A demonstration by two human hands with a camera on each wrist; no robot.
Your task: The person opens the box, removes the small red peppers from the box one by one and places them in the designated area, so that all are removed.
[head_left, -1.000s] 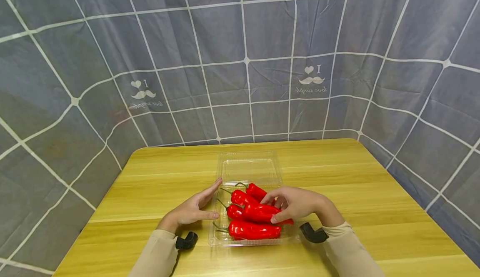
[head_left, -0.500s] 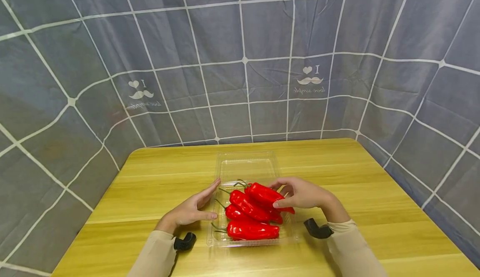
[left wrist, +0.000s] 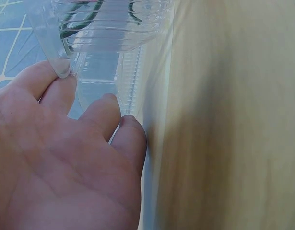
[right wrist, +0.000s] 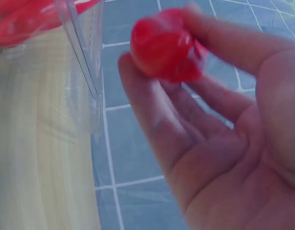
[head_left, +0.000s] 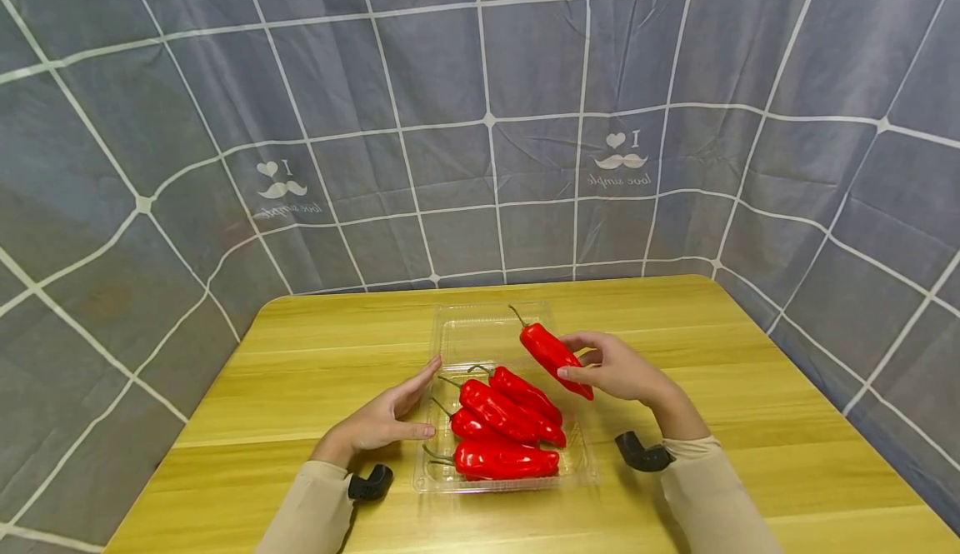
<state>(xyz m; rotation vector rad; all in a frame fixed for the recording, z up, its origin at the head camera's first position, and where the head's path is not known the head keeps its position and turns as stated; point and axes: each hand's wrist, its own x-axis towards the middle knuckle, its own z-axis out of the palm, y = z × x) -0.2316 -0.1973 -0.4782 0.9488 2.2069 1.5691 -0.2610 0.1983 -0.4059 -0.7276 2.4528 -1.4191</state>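
My right hand (head_left: 618,368) pinches a long red pepper (head_left: 551,350) by its lower end, between thumb and fingers. The pepper is tilted, green stem up and to the left, above the hinge side of a clear plastic clamshell box (head_left: 581,462). In the right wrist view the held pepper (right wrist: 161,48) shows end-on. Several more red peppers (head_left: 506,460) lie in the box, stems pointing left. My left hand (head_left: 375,421) rests at the box's left wall, fingers extended and thumb spread. In the left wrist view its fingertips (left wrist: 128,122) are right at the clear plastic.
The box's clear lid (head_left: 491,329) lies folded open toward the back of the wooden table (head_left: 330,354). A grey curtain (head_left: 450,162) with white grid lines hangs behind and beside the table. Black wrist mounts (head_left: 642,454) sit at both sleeves.
The right hand has lifted one pepper off the pile and carried it up and back, toward the lid. Other peppers have shifted slightly into view beneath. The left hand stays in place.
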